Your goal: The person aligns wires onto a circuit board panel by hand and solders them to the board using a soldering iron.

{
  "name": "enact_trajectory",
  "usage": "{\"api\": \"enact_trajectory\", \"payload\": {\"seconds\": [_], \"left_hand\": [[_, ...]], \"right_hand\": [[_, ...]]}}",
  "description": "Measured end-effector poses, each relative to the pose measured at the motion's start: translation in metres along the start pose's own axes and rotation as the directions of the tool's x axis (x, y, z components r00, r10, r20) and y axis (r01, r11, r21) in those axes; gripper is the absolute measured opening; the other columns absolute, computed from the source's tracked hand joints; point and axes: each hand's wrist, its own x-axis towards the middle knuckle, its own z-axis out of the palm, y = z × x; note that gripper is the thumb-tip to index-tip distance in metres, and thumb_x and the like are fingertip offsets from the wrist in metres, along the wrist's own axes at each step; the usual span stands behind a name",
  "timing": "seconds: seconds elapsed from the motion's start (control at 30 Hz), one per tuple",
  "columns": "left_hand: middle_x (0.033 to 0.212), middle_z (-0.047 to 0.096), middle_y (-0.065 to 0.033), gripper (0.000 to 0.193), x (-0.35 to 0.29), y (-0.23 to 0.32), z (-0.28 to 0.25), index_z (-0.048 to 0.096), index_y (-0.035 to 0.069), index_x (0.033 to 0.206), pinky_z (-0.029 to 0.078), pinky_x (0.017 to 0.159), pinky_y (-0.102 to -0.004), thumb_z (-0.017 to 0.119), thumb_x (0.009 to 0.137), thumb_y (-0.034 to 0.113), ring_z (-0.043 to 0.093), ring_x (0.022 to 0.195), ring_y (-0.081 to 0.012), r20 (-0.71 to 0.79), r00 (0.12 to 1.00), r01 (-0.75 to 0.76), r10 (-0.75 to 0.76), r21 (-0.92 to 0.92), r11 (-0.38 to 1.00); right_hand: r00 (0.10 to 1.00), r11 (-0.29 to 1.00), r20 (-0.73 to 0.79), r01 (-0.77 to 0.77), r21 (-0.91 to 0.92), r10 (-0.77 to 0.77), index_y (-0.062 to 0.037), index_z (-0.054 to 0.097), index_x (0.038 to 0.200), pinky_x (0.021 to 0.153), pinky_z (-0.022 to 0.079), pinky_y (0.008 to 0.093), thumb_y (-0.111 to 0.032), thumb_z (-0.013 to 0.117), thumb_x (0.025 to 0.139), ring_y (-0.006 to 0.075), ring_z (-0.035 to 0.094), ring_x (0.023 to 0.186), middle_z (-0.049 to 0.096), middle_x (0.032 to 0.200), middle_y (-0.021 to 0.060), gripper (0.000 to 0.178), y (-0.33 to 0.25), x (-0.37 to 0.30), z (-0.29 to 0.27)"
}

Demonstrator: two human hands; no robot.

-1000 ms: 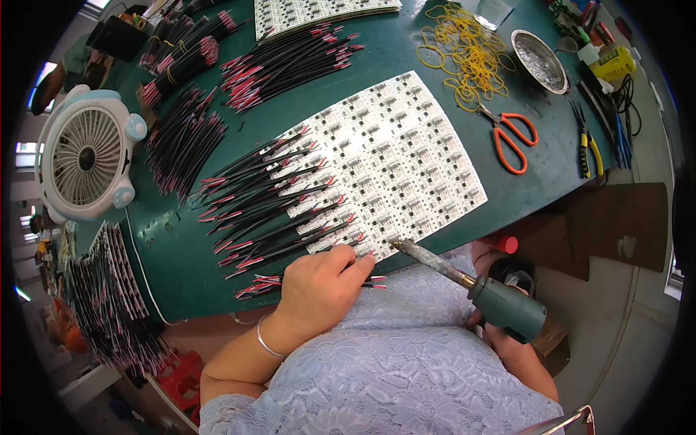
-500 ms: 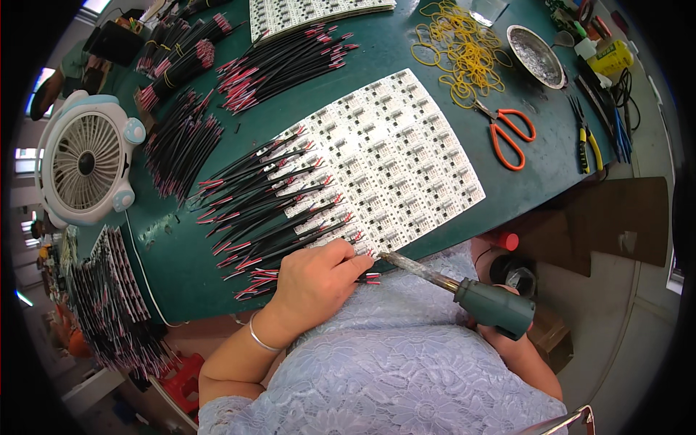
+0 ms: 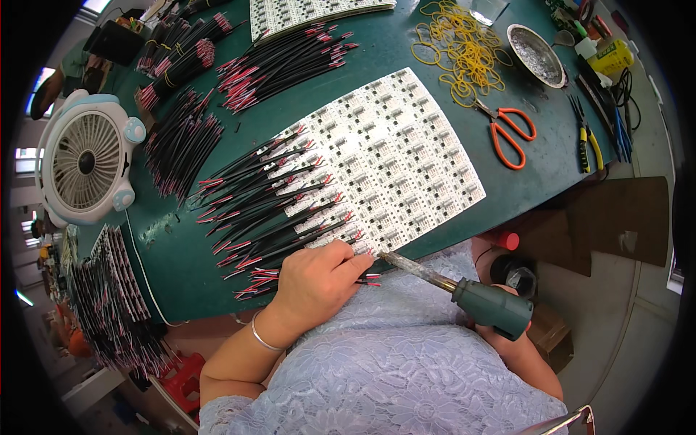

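White circuit panel point(image 3: 395, 145), red-tipped black wires point(image 3: 261, 197)

I hold the left hand point(image 3: 317, 284) knuckles up, thumb and forefinger drawn together toward the right, its forearm point(image 3: 239, 362) bent below. My right hand point(image 3: 495, 338) sits lower, partly hidden, fingers curled in a grip.

We are in an electronics workshop: circuit boards point(image 3: 395, 145) at one o'clock, soldering iron point(image 3: 487, 305) at four, piled wires point(image 3: 286, 69) at eleven.
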Motion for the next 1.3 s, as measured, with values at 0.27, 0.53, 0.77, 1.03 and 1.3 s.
{"api": "enact_trajectory", "payload": {"seconds": [0.27,0.53,0.77,1.03,1.3], "left_hand": [[0.075,0.056,-0.0013,0.041,0.003,-0.002,0.000,0.071,0.012,0.091,0.044,0.050,-0.0303,0.077,0.051,0.008,0.056,0.059,-0.0181,0.003,1.000,0.003,-0.003,-0.015,1.000],[0.078,0.058,-0.0032,0.037,-0.001,-0.002,-0.005,0.070,0.012,0.092,0.046,0.051,-0.0319,0.074,0.056,0.006,0.057,0.060,-0.0207,0.023,1.000,0.008,-0.007,-0.024,1.000],[0.077,0.063,-0.0093,0.030,0.017,0.012,-0.091,0.067,0.005,0.101,0.051,0.060,-0.0324,0.062,0.073,-0.004,0.062,0.066,-0.0222,-0.134,0.989,0.044,-0.060,-0.120,0.992],[0.077,0.060,-0.0106,0.015,0.129,-0.105,-0.161,0.067,0.008,0.097,0.049,0.063,-0.0396,0.063,0.082,0.012,0.060,0.068,-0.0321,-0.541,0.836,0.170,0.093,0.417,0.893],[0.077,0.066,-0.0128,0.026,0.169,-0.227,-0.127,0.068,0.005,0.085,0.049,0.066,-0.0365,0.071,0.076,0.029,0.064,0.072,-0.0265,-0.060,0.795,0.604,-0.603,0.155,0.782]], "right_hand": [[0.990,0.982,-0.020,-0.137,0.134,0.141,-0.0021,0.065,0.096,0.067,0.051,0.0318,-0.011,0.072,0.070,0.0248,0.065,0.074,0.066,0.090,0.0107,0.029,0.022,-0.026,0.005],[0.840,0.518,-0.353,0.102,0.849,0.413,0.0014,0.042,0.127,0.087,0.048,0.0385,-0.037,0.060,0.086,0.0236,0.064,0.081,0.059,0.107,0.0156,0.059,-0.002,0.059,-0.009],[0.876,0.164,-0.246,0.194,0.967,0.416,-0.0053,0.045,0.124,0.096,0.043,0.0405,-0.032,0.048,0.095,0.0262,0.064,0.086,0.056,0.114,0.0152,0.040,0.039,0.154,-0.007],[0.833,0.235,-0.254,0.155,0.960,0.491,-0.0057,0.043,0.125,0.103,0.039,0.0428,-0.031,0.045,0.096,0.0225,0.064,0.076,0.055,0.116,0.0139,0.039,0.030,0.162,0.001],[0.826,0.229,-0.282,0.191,0.954,0.488,-0.0069,0.043,0.127,0.101,0.041,0.0417,-0.034,0.043,0.097,0.0161,0.060,0.069,0.056,0.113,0.0117,0.040,0.038,0.162,0.001]]}}
